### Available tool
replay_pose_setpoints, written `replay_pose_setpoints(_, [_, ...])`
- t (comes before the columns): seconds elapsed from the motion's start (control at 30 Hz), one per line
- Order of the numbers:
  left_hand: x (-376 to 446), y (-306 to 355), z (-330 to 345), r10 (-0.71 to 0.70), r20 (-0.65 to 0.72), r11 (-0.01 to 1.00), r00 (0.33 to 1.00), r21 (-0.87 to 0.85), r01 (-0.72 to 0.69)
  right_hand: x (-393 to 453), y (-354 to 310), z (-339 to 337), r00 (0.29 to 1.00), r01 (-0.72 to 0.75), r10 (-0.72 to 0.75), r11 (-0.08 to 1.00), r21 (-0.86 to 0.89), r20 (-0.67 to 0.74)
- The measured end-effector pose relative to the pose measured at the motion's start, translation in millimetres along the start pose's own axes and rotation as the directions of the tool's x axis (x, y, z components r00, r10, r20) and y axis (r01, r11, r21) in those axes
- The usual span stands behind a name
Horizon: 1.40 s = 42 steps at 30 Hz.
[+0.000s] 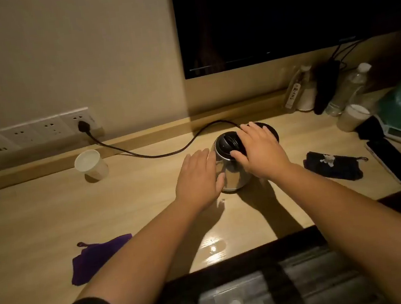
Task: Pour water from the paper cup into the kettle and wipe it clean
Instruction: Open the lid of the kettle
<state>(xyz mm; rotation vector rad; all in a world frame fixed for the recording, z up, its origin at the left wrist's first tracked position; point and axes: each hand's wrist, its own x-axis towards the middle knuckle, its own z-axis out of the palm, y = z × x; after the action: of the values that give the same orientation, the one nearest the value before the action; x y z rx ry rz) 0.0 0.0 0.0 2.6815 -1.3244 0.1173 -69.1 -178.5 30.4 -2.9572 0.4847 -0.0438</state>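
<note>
A steel kettle [232, 173] with a black lid stands on the wooden desk [39, 220], just in front of its black base. My left hand [198, 178] lies flat against the kettle's left side. My right hand [260, 150] rests over the lid and handle at the top right, fingers curled on it. A white paper cup [91, 164] stands upright at the back left, apart from both hands. A purple cloth [94, 257] lies crumpled near the front left edge, partly under my left forearm.
A black cord [144, 153] runs from the wall socket to the kettle base. At the right are a dark cloth [333, 168], a phone [393, 161], another cup [351, 117], bottles [347, 90] and a green bag. A dark screen [278, 13] hangs above.
</note>
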Motion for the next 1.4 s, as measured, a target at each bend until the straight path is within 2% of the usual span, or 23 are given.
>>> replay_pose_setpoints(0.1, [11.7, 4.9, 8.5, 0.000, -0.017, 1.000, 1.000, 0.011, 0.000, 16.5, 4.5, 1.2, 1.000, 0.002, -0.002, 1.000, 0.008, -0.019])
replay_pose_setpoints(0.27, [22.4, 6.7, 22.8, -0.034, -0.018, 0.999, 0.999, -0.005, 0.034, 33.0, 7.5, 7.3, 0.998, 0.035, -0.037, 0.999, 0.022, 0.056])
replay_pose_setpoints(0.5, [21.5, 11.2, 33.3, -0.072, 0.037, 0.997, 0.997, -0.039, 0.073, 39.4, 7.1, 17.5, 0.999, 0.030, -0.026, 0.996, 0.085, -0.045])
replay_pose_setpoints(0.63, [20.7, 11.0, 33.9, -0.073, 0.066, 0.997, 0.995, -0.024, 0.075, 41.0, 6.0, 14.7, 0.999, 0.009, -0.005, 0.994, 0.107, -0.041])
replay_pose_setpoints(0.73, [19.0, 9.2, 34.7, -0.070, 0.069, 0.997, 0.995, -0.033, 0.073, 39.6, 7.9, 6.2, 0.999, -0.022, 0.032, 0.967, 0.252, -0.035])
replay_pose_setpoints(0.9, [17.3, 9.3, 33.3, -0.073, 0.077, 0.996, 0.994, -0.047, 0.077, 42.5, 26.8, -9.6, 0.984, -0.166, 0.168, 0.779, 0.604, 0.054])
replay_pose_setpoints(1.03, [16.3, 8.1, 33.0, -0.065, 0.080, 0.996, 0.995, -0.058, 0.069, 40.5, 43.8, -13.2, 0.952, -0.292, 0.251, 0.570, 0.768, 0.175])
replay_pose_setpoints(1.17, [15.1, 6.8, 33.3, -0.056, 0.078, 0.997, 0.995, -0.058, 0.060, 38.6, 54.9, -15.7, 0.920, -0.361, 0.300, 0.408, 0.838, 0.251])
replay_pose_setpoints(1.4, [15.7, 9.4, 32.3, -0.068, 0.073, 0.995, 0.995, -0.070, 0.073, 40.9, 69.3, -7.9, 0.854, -0.488, 0.361, 0.307, 0.817, 0.374])
